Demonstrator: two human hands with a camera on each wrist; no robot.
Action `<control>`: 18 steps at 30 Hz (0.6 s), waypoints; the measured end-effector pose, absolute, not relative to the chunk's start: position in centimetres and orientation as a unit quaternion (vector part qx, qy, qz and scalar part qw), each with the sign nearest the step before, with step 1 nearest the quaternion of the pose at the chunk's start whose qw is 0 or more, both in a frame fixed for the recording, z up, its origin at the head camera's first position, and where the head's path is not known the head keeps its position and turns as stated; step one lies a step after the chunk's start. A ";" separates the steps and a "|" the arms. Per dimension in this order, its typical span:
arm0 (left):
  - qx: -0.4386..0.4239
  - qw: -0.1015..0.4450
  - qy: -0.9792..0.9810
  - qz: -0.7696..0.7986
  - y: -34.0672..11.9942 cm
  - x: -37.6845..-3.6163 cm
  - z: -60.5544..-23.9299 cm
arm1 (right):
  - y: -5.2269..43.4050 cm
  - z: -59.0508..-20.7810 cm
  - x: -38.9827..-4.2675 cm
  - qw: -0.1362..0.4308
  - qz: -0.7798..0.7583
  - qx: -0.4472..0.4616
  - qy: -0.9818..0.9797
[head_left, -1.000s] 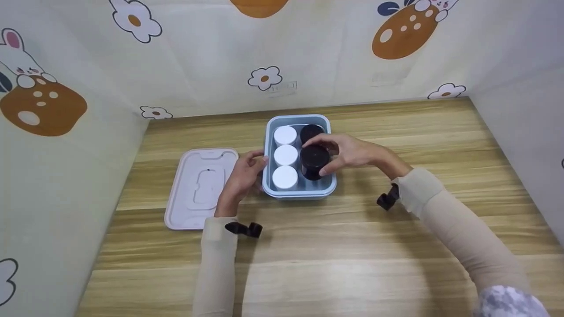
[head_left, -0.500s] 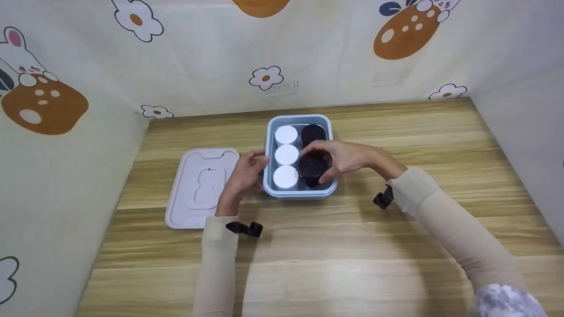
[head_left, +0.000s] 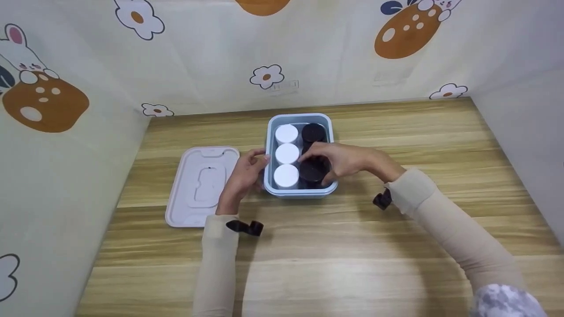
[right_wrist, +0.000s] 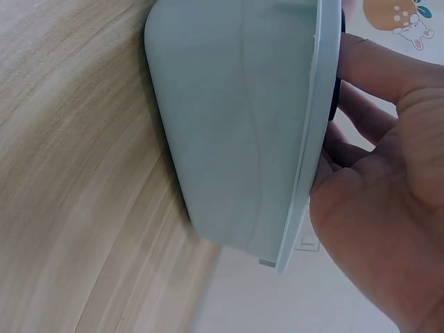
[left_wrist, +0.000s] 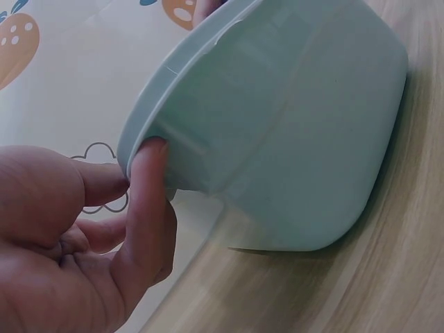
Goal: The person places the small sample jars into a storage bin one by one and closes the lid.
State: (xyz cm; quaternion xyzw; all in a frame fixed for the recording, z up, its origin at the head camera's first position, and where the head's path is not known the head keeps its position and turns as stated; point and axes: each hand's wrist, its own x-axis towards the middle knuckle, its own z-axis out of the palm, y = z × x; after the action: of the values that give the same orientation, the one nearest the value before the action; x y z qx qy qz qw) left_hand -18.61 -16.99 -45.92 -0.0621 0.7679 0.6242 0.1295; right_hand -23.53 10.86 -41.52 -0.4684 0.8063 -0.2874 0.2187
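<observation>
Lowering since earlier, the right hand (head_left: 348,159) grips the black jar (head_left: 313,171) inside the blue box (head_left: 301,193), left hand (head_left: 241,176) fingers pressing its wall.

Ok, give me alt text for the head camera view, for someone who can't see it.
A person's right hand grips a black jar inside a light blue container that also holds three white-lidded jars and another black jar. The left hand rests against the container's left side. A pale pink lid lies on the wooden table beside it.
</observation>
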 end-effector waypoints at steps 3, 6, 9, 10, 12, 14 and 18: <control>-0.060 0.132 0.767 0.625 -17.0 -18.7 -45.9 | 10.8 -41.5 -23.5 0.209 -0.278 -0.477 0.807; -0.056 0.132 0.763 0.631 -16.9 -18.7 -45.9 | 10.7 -41.4 -23.5 0.208 -0.268 -0.479 0.810; -0.052 0.131 0.758 0.637 -16.8 -18.7 -45.9 | 10.8 -41.5 -23.5 0.206 -0.262 -0.480 0.811; -0.052 0.131 0.757 0.638 -16.8 -18.8 -45.9 | 10.8 -41.5 -23.5 0.206 -0.262 -0.480 0.811; -0.050 0.130 0.754 0.642 -16.8 -18.8 -46.0 | 10.8 -41.5 -23.6 0.206 -0.260 -0.481 0.812; -0.047 0.129 0.753 0.643 -16.9 -18.8 -45.9 | 10.8 -41.6 -23.6 0.207 -0.260 -0.478 0.813; -0.048 0.127 0.755 0.642 -16.9 -18.6 -45.9 | 10.8 -41.8 -23.5 0.197 -0.268 -0.471 0.817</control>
State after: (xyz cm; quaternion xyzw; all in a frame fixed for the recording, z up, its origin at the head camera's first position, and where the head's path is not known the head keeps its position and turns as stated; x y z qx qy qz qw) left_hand -18.64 -16.94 -45.88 -0.0482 0.7546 0.6419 0.1273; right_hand -23.47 10.77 -41.76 -0.4709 0.8170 -0.2682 0.1973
